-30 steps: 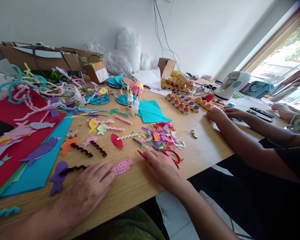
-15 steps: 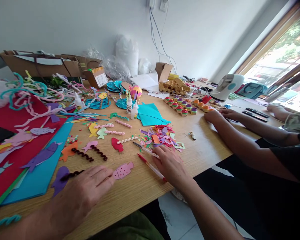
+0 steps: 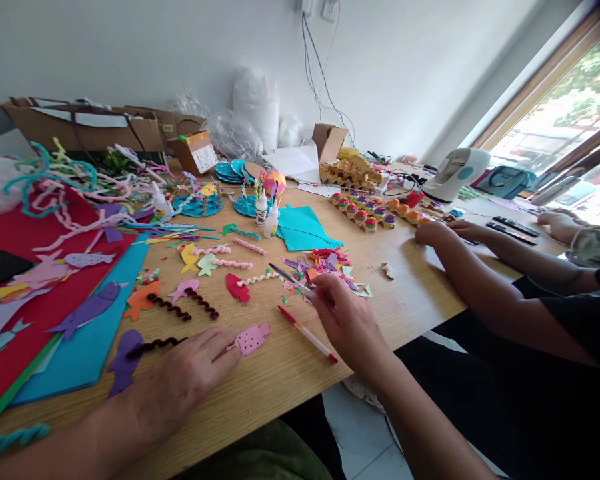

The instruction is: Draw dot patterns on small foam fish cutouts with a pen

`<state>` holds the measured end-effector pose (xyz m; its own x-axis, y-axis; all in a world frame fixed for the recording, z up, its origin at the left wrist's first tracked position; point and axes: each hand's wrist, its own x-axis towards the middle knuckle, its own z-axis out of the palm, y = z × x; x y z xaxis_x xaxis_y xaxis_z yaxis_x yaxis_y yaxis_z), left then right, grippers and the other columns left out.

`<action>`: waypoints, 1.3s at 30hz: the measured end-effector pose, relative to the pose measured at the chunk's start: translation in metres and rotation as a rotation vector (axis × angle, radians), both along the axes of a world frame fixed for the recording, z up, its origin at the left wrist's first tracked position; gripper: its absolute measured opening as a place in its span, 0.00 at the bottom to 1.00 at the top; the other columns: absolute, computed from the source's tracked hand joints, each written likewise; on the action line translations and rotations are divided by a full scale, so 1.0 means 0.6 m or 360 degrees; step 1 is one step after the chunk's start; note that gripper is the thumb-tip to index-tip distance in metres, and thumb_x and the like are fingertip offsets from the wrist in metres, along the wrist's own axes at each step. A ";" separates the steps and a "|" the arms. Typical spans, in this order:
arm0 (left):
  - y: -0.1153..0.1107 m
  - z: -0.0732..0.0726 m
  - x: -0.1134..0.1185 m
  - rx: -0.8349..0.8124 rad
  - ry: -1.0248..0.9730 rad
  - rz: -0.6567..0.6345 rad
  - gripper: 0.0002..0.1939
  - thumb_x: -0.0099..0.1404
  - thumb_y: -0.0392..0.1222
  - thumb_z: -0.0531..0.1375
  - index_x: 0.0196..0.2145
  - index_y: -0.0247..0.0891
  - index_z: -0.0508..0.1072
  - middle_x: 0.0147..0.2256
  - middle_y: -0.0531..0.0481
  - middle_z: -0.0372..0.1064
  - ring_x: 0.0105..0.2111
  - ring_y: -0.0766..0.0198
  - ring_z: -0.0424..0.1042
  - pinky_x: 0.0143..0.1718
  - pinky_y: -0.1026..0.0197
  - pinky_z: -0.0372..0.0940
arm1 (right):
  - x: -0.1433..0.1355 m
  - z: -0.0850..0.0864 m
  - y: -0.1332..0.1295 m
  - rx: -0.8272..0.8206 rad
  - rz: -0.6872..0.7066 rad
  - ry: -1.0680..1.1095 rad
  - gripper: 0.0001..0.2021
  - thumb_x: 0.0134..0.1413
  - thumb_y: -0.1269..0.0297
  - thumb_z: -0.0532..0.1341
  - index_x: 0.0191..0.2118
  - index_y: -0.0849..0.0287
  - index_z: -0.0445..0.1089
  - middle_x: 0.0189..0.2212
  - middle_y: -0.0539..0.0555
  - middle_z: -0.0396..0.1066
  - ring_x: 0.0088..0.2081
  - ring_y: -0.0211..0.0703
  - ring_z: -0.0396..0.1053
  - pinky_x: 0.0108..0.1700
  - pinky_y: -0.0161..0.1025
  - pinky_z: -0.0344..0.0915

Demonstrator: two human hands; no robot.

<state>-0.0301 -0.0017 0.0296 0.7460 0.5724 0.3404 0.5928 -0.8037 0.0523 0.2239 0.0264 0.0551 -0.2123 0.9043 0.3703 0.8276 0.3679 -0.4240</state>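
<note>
In the head view my left hand [image 3: 193, 377] rests low over the table with its fingers closed on the end of a pink paper fish [image 3: 253, 339] with small red dots. Part of the fish is hidden under my fingertips. My right hand [image 3: 344, 313] pinches a clear-barrelled pen [image 3: 289, 277] with a dark tip, held slanted above the table and pointing left. Below it lies a red-tipped pen [image 3: 307, 333], not held. Left of my left hand are a purple paper fish [image 3: 125, 360] and a dark brown twisted pipe cleaner [image 3: 157, 345].
Paper scraps [image 3: 325, 267] are heaped beyond my right hand. Several paper fish with twisted pipe cleaners, glue bottles [image 3: 271, 223] and a turquoise sheet [image 3: 307, 228] lie farther back. Coloured paper [image 3: 80, 360] is stacked at left. Another person's arms [image 3: 460, 280] reach in at right, near painted egg cartons [image 3: 363, 212].
My right hand has raised the dark-tipped pen off the table, tilting it up, while the red-tipped pen stays lying there. My left hand stays at the pink fish. The view shifts slightly.
</note>
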 end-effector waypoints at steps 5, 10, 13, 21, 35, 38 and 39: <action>0.003 -0.010 0.001 -0.0014 0.0021 -0.0041 0.18 0.61 0.22 0.44 0.38 0.37 0.69 0.36 0.50 0.70 0.35 0.62 0.70 0.36 0.62 0.67 | -0.041 -0.004 -0.030 -0.0250 0.0252 0.0337 0.05 0.60 0.71 0.52 0.37 0.57 0.64 0.33 0.53 0.69 0.35 0.40 0.67 0.36 0.34 0.61; -0.014 -0.026 -0.005 -0.0065 -0.0039 -0.0064 0.18 0.61 0.24 0.44 0.39 0.37 0.69 0.40 0.47 0.70 0.39 0.60 0.69 0.41 0.59 0.66 | -0.077 -0.038 -0.012 -0.0436 -0.0022 0.0055 0.07 0.58 0.71 0.55 0.29 0.59 0.63 0.28 0.54 0.69 0.31 0.42 0.66 0.30 0.35 0.56; -0.029 -0.020 -0.006 -0.0118 -0.0046 -0.0066 0.18 0.59 0.23 0.45 0.37 0.37 0.70 0.38 0.47 0.70 0.37 0.61 0.69 0.40 0.60 0.66 | -0.089 -0.042 -0.005 -0.0604 -0.0029 -0.0050 0.06 0.58 0.74 0.55 0.31 0.60 0.66 0.31 0.56 0.71 0.32 0.43 0.68 0.31 0.35 0.56; -0.045 -0.014 -0.002 -0.0103 -0.0056 -0.0024 0.16 0.60 0.23 0.46 0.35 0.38 0.69 0.36 0.49 0.69 0.36 0.62 0.68 0.42 0.62 0.66 | -0.108 -0.049 -0.006 -0.0650 -0.0070 -0.0106 0.06 0.56 0.72 0.55 0.36 0.60 0.69 0.36 0.58 0.73 0.38 0.47 0.69 0.34 0.36 0.56; -0.043 0.000 -0.020 0.0108 -0.0088 0.0003 0.20 0.61 0.24 0.44 0.41 0.34 0.71 0.42 0.44 0.71 0.44 0.59 0.68 0.46 0.61 0.65 | -0.112 -0.040 -0.017 -0.0601 0.0036 0.0100 0.06 0.52 0.76 0.56 0.27 0.60 0.65 0.27 0.53 0.70 0.31 0.40 0.66 0.31 0.33 0.52; -0.040 0.004 -0.032 0.0190 -0.0018 -0.0052 0.19 0.62 0.25 0.45 0.45 0.33 0.70 0.44 0.44 0.70 0.46 0.59 0.67 0.48 0.61 0.64 | -0.105 -0.017 -0.025 -0.0521 0.0037 0.0189 0.07 0.53 0.75 0.57 0.26 0.60 0.65 0.26 0.51 0.69 0.29 0.39 0.64 0.30 0.32 0.51; -0.040 0.007 -0.036 0.0214 0.0010 -0.0087 0.19 0.62 0.25 0.45 0.45 0.33 0.70 0.44 0.44 0.70 0.46 0.59 0.67 0.49 0.61 0.63 | -0.104 -0.010 -0.027 -0.0505 0.0047 0.0227 0.07 0.53 0.75 0.58 0.26 0.60 0.65 0.25 0.50 0.68 0.28 0.38 0.63 0.30 0.32 0.51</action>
<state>-0.0519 -0.0254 0.0336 0.7772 0.4805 0.4063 0.5480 -0.8342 -0.0618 0.1616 0.0102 0.0489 -0.2063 0.9734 0.0994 0.7430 0.2219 -0.6315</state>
